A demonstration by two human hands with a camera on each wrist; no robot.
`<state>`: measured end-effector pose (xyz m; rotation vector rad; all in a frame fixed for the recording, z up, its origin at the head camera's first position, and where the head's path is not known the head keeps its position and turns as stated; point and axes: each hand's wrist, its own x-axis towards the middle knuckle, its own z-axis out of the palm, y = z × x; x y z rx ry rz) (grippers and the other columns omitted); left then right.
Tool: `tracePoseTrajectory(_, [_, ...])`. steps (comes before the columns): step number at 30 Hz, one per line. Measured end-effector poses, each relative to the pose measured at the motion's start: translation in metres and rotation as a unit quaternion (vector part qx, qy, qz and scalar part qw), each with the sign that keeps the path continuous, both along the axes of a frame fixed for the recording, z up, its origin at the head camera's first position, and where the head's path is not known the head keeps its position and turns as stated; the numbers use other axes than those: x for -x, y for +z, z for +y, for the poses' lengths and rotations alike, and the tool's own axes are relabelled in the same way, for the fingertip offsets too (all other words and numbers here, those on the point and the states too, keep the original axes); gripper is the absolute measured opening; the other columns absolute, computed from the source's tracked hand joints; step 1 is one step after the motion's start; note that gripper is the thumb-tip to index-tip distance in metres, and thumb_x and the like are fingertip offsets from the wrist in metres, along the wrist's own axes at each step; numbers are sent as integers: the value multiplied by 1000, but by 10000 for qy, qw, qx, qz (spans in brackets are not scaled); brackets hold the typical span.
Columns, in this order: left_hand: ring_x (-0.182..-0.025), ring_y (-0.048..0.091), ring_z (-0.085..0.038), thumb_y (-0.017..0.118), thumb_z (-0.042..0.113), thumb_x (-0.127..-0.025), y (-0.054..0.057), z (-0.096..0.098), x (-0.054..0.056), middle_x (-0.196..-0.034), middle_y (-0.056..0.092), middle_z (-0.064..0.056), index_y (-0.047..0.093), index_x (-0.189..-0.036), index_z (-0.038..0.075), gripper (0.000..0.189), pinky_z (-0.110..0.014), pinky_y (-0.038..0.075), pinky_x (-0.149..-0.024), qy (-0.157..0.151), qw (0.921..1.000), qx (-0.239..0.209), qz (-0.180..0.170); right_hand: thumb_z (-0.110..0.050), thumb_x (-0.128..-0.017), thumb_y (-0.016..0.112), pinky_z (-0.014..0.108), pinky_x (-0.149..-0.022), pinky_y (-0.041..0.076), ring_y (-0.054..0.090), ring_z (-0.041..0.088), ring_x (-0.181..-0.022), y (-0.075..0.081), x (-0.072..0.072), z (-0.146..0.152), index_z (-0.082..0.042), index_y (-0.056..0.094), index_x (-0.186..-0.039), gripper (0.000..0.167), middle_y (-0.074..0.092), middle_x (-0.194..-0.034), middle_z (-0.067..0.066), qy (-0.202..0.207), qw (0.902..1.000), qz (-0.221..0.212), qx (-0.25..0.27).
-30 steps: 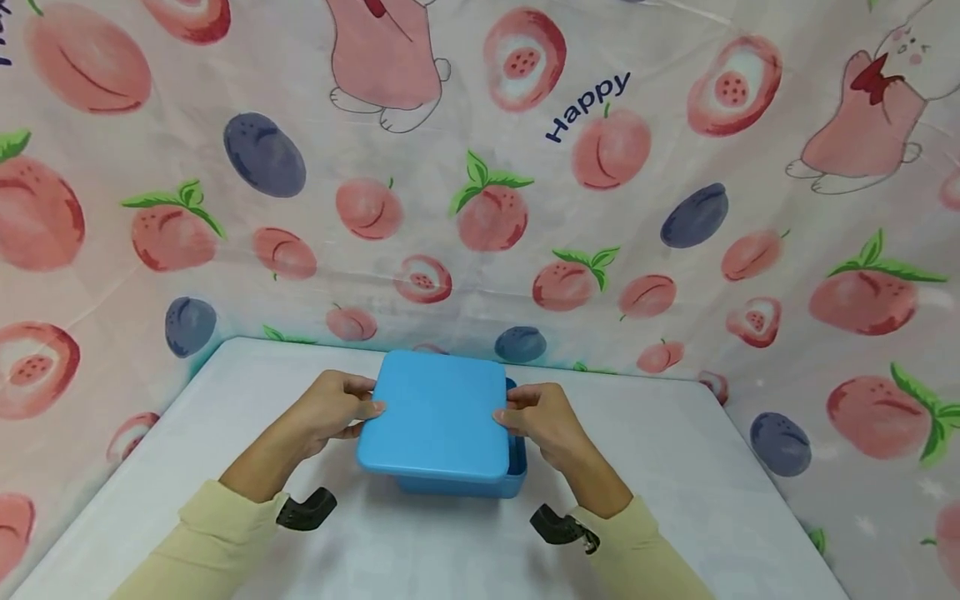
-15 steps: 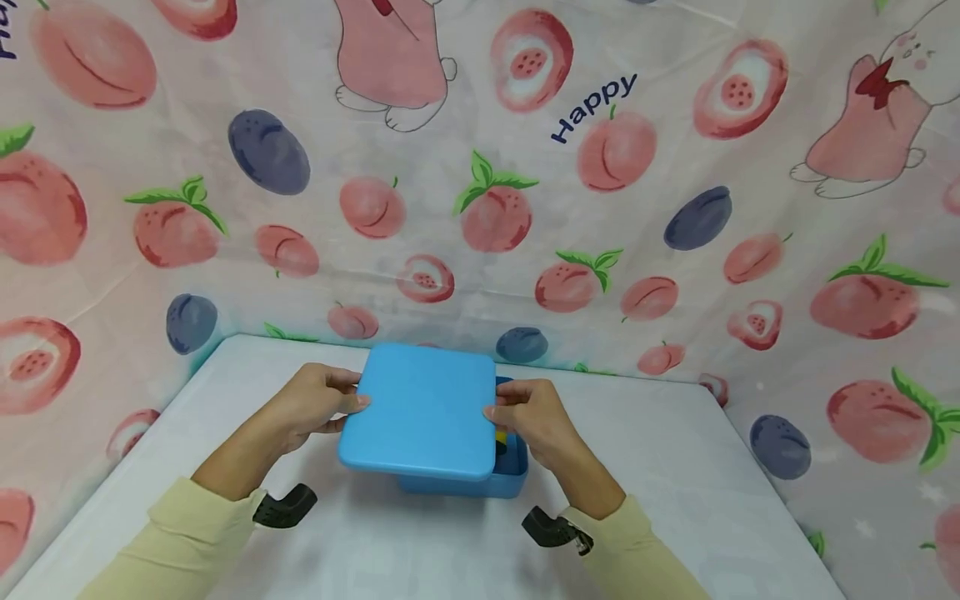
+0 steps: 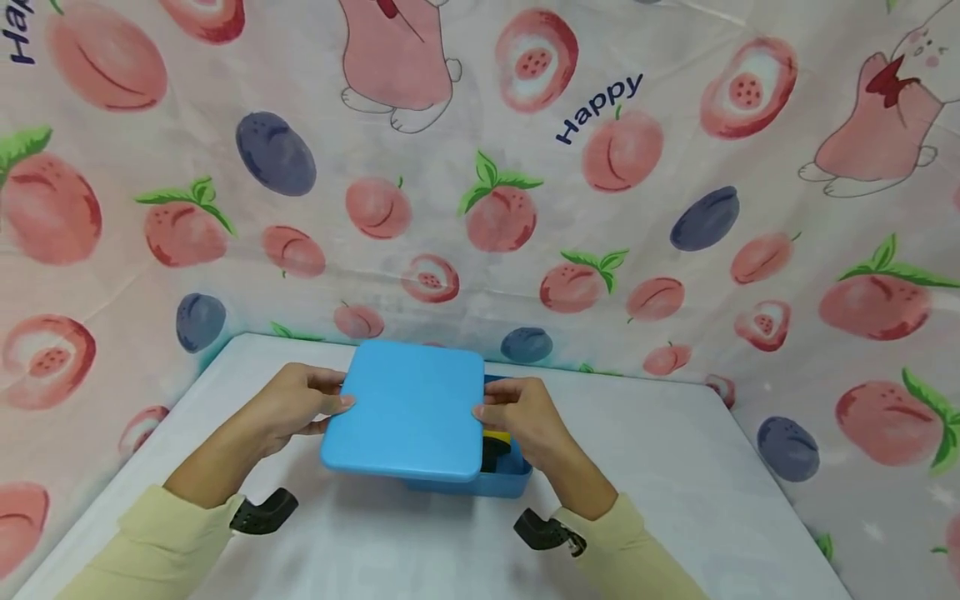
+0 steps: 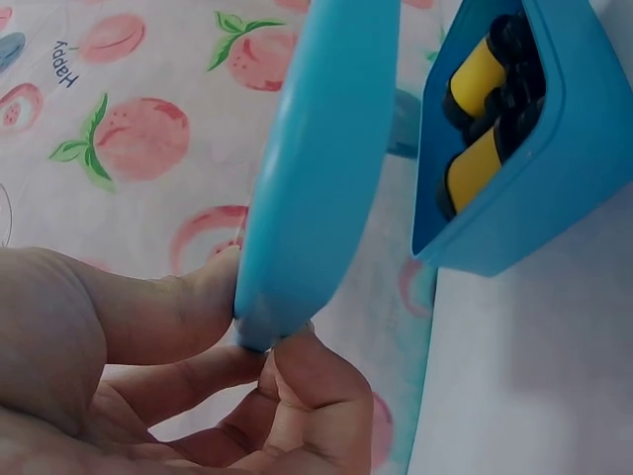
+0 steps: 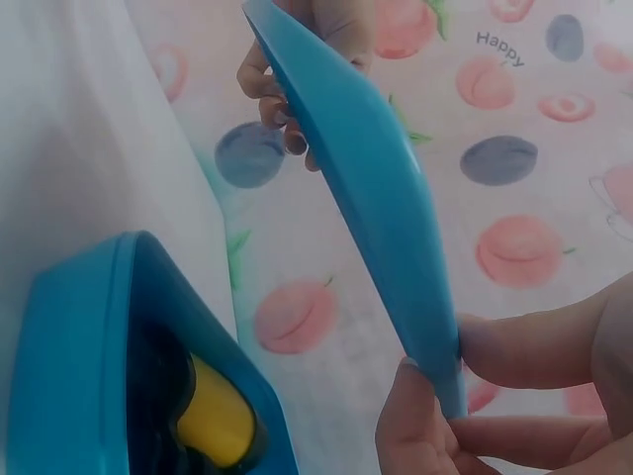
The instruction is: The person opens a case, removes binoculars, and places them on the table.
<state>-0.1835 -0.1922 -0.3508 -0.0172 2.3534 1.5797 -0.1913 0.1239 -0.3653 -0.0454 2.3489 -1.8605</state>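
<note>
A flat blue lid with rounded corners hangs between my two hands, above and to the left of a blue box. My left hand pinches the lid's left edge, thumb on top and fingers beneath. At the opposite edge my right hand grips it the same way. The box stands on the table, its right part uncovered. Inside lie yellow and black rounded objects, seen best in the left wrist view; their kind does not show. The lid hides much of the box in the head view.
The white table reaches back to a hanging cloth printed with peaches, plums and rabbits. Black curved pieces stick out at both wrists, beside the cuffs of the light yellow sleeves.
Both hands have carried the lid to the left, away from the box's right side. More of the box's inside and its yellow and black contents now shows.
</note>
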Motion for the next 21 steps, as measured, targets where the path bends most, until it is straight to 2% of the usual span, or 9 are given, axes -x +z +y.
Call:
tracePoseTrajectory(5, [-117, 63, -24, 67, 16, -102, 0, -9, -3, -145, 50, -28, 41, -154, -11, 64, -34, 62, -86, 46, 10000, 79, 10, 2, -93, 73, 46, -90, 64, 71, 19, -88, 0, -1, -7, 11, 64, -132, 41, 65, -103, 17, 178, 9998, -47, 91])
tracePoseTrajectory(12, [-117, 68, -26, 68, 16, -102, 0, -21, -8, -149, 50, -32, 42, -152, -12, 64, -40, 64, -91, 217, 9993, 282, 105, 2, -92, 73, 35, -88, 65, 70, 17, -91, 1, -1, -16, 10, 62, -136, 46, 65, -107, 15, 429, 9986, -199, 246])
tracePoseTrajectory(15, [-115, 71, -27, 69, 17, -101, -1, -24, -10, -147, 54, -33, 45, -150, -12, 62, -44, 63, -94, 329, 9983, 429, 219, 4, -92, 73, 37, -89, 65, 70, 16, -89, 1, -1, -21, 10, 61, -137, 47, 65, -107, 16, 475, 9981, -178, 359])
tracePoseTrajectory(21, [-117, 72, -37, 70, 17, -100, 1, -30, -12, -144, 57, -35, 48, -147, -14, 60, -49, 61, -98, 484, 9955, 724, 373, 5, -91, 74, 39, -87, 65, 70, 15, -87, 1, 0, -30, 9, 62, -136, 46, 65, -107, 16, 529, 9977, -120, 399])
